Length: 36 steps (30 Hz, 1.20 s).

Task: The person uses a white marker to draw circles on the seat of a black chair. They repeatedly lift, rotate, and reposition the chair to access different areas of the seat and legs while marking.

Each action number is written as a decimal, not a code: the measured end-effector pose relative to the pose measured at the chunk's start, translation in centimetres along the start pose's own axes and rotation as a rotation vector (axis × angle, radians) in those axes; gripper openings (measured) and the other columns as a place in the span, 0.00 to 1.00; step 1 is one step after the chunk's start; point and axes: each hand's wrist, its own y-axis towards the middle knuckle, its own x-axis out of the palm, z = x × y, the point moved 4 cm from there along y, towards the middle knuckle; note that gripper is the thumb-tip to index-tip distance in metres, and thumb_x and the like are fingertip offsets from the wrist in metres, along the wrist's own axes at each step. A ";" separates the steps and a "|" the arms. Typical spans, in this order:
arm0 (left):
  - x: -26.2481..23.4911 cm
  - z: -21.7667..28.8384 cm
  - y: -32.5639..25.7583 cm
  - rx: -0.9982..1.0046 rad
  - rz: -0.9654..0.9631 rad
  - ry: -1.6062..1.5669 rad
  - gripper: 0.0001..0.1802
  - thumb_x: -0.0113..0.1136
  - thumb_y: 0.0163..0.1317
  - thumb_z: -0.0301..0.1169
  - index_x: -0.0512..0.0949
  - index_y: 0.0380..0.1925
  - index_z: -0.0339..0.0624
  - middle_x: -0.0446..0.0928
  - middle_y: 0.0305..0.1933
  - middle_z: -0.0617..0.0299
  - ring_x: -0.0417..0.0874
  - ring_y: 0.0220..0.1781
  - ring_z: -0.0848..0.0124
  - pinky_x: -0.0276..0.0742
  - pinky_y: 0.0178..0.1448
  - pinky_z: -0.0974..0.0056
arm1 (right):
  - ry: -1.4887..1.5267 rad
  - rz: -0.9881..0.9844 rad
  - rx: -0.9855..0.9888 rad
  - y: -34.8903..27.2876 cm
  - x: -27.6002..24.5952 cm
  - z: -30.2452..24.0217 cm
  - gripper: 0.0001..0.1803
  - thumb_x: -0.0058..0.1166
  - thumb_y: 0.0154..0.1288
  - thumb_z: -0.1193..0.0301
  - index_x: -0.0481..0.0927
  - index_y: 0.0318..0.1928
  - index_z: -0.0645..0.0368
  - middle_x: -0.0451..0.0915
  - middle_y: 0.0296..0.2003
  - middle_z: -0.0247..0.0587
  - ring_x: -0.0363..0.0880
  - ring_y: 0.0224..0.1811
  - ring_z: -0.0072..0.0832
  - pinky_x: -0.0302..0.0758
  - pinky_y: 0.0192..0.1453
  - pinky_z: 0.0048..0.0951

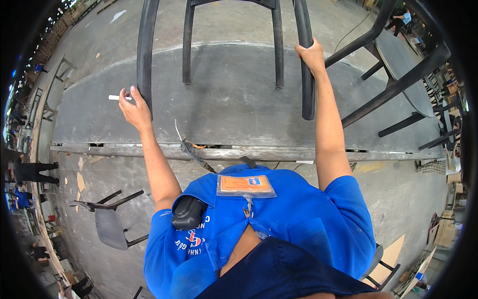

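Note:
A black wooden chair (233,2) stands on the grey worktable in front of me, its seat cut off by the upper edge of the picture. My left hand (134,108) is beside its near left leg (144,55), touching it. Between the fingers of that hand is a short white stick (113,97), pointing left; whether it is chalk or something else I cannot make out. My right hand (312,57) is wrapped round the near right leg (307,94) of the chair, partway up.
The worktable (219,114) spans in front of me, with a cable (191,152) at its near edge. A second black chair (398,70) lies tipped at the right. Another chair (110,226) is on the floor at lower left. A person (35,172) stands far left.

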 end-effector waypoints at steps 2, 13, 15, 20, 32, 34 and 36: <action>-0.1 -0.3 -0.2 -0.037 -0.011 -0.039 0.30 0.50 0.66 0.53 0.72 0.54 0.37 0.74 0.48 0.50 0.77 0.49 0.55 0.73 0.49 0.56 | 0.009 -0.009 0.008 -0.5 0.1 -0.1 0.18 0.59 0.47 0.70 0.73 0.39 0.64 0.76 0.21 0.37 0.76 0.21 0.23 0.71 0.28 0.27; -0.5 -2.3 -1.6 -0.186 -0.174 -0.012 0.33 0.43 0.67 0.57 0.68 0.59 0.42 0.72 0.56 0.47 0.73 0.58 0.50 0.69 0.58 0.52 | -0.074 0.050 0.081 -5.6 -0.5 1.7 0.20 0.62 0.48 0.70 0.74 0.42 0.67 0.78 0.22 0.41 0.79 0.23 0.27 0.75 0.30 0.30; -0.7 -2.7 -2.0 -0.174 -0.159 -0.056 0.31 0.45 0.68 0.55 0.69 0.58 0.40 0.72 0.56 0.47 0.73 0.58 0.50 0.68 0.58 0.52 | -0.033 0.057 0.061 -6.1 -0.5 1.7 0.20 0.62 0.48 0.71 0.74 0.42 0.67 0.78 0.21 0.42 0.79 0.23 0.27 0.75 0.30 0.30; -1.7 -3.7 -3.6 -0.113 -0.122 -0.134 0.27 0.45 0.70 0.48 0.70 0.57 0.37 0.72 0.55 0.46 0.73 0.58 0.50 0.68 0.58 0.53 | -0.122 0.126 0.072 -7.9 -0.7 2.3 0.24 0.64 0.47 0.69 0.74 0.45 0.66 0.80 0.27 0.45 0.81 0.29 0.31 0.76 0.35 0.32; -2.4 -7.2 -6.3 -0.156 -0.239 -0.213 0.25 0.38 0.73 0.44 0.70 0.57 0.35 0.72 0.56 0.45 0.72 0.58 0.49 0.66 0.60 0.54 | -0.092 0.151 0.086 -12.1 -0.1 4.4 0.26 0.63 0.46 0.66 0.75 0.48 0.63 0.80 0.36 0.53 0.81 0.41 0.43 0.75 0.46 0.38; -2.3 -7.6 -6.4 -0.173 -0.256 -0.224 0.25 0.38 0.73 0.43 0.70 0.56 0.34 0.72 0.55 0.45 0.73 0.58 0.49 0.65 0.60 0.54 | -0.124 0.161 0.123 -12.4 -0.1 4.8 0.27 0.64 0.46 0.65 0.75 0.48 0.62 0.81 0.38 0.54 0.81 0.42 0.44 0.75 0.46 0.38; -2.3 -7.9 -6.5 -0.184 -0.267 -0.252 0.25 0.38 0.73 0.43 0.71 0.55 0.34 0.73 0.55 0.45 0.73 0.58 0.50 0.65 0.60 0.55 | -0.101 0.167 0.086 -12.5 0.0 4.8 0.27 0.64 0.46 0.65 0.75 0.48 0.62 0.81 0.37 0.53 0.81 0.42 0.44 0.75 0.46 0.39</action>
